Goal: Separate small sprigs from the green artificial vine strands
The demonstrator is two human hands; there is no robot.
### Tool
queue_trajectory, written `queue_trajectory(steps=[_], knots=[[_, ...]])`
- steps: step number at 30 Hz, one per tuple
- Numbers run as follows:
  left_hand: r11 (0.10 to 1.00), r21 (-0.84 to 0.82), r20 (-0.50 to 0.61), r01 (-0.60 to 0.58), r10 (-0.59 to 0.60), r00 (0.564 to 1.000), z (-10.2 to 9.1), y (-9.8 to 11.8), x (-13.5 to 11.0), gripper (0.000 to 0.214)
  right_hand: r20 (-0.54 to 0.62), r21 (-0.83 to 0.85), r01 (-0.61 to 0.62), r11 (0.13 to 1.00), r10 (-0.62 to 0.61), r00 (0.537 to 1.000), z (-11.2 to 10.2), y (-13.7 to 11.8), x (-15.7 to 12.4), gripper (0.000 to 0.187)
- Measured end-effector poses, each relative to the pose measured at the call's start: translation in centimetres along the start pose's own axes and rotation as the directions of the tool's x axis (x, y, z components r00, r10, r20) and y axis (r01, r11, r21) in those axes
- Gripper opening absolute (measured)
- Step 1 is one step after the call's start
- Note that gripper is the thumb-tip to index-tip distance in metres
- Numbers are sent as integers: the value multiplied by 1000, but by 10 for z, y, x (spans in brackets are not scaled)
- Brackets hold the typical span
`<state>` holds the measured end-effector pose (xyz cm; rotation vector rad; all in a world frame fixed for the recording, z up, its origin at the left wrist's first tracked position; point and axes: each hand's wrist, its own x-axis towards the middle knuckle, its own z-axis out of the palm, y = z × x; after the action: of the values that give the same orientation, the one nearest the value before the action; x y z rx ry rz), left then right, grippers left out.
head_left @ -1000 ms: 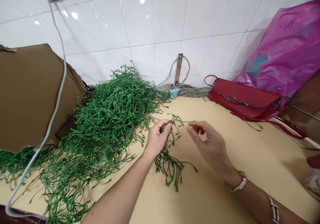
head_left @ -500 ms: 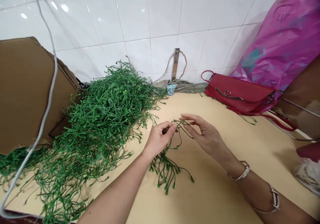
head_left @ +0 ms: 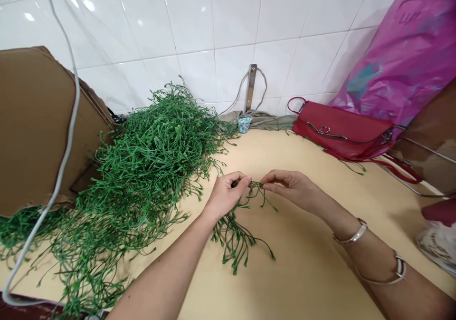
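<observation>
Two pinches hold the green plastic sprig (head_left: 233, 237) mid-tabletop (head_left: 306, 277): your left hand (head_left: 226, 196) closed round its stem, your right hand (head_left: 292, 189) nipping a strand, sprig pile (head_left: 142, 168) just left, bare room toward the red handbag (head_left: 338, 130).

The right hand (head_left: 294, 190), held open and apart from the green plastic sprig (head_left: 237, 225) a second ago, has been brought in and its fingertips closed on the strands just beside the left hand (head_left: 226, 197).
</observation>
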<state>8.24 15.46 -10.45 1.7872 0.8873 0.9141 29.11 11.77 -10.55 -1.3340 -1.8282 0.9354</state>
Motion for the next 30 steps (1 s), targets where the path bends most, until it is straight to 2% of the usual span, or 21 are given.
queue_trajectory(steps=[3,5,7,9,11,12,13,14,16,18,20,23,27,30], knots=[[1000,1,30,3,-3,1000,2,0,-1,45,-51,-94,48,994,-53,997,-2,4,4,60],[1000,-2,34,-4,4,999,3,2,-2,42,-197,-180,54,982,-89,976,-10,14,7,53],[1000,-12,6,-6,6,1000,3,6,-4,42,-403,-257,9,966,-115,908,-24,27,8,46],[1000,-22,-32,-4,3,999,3,10,-6,45,-583,-291,-53,955,-134,802,-36,38,9,43],[1000,-28,-53,-8,6,999,4,13,-7,47,-675,-304,-60,951,-170,718,-38,41,9,49],[1000,-28,-56,-12,10,998,4,13,-8,47,-680,-321,-29,947,-209,703,-33,39,9,54],[999,-28,-57,-16,15,998,5,13,-8,47,-656,-335,19,942,-248,713,-26,34,10,58],[999,-26,-59,-19,18,998,6,12,-7,47,-594,-343,89,935,-290,750,-16,28,10,60],[1000,-22,-63,-21,20,998,6,11,-6,47,-402,-219,204,954,-279,872,4,15,10,59],[1000,-19,-67,-22,21,998,5,9,-6,47,-294,-87,263,961,-277,915,18,6,9,52],[1000,-18,-64,-24,23,998,4,8,-5,46,-279,-100,316,944,-331,901,23,4,8,46],[1000,-14,-46,-15,14,999,4,10,-4,44,-256,-259,336,905,-400,880,16,12,8,42],[1000,7,-23,23,-23,999,9,11,-2,41,-253,-363,257,895,-361,898,0,19,13,41],[999,-23,-37,43,-44,998,14,9,0,43,-258,-353,198,914,-298,919,-3,16,14,45]])
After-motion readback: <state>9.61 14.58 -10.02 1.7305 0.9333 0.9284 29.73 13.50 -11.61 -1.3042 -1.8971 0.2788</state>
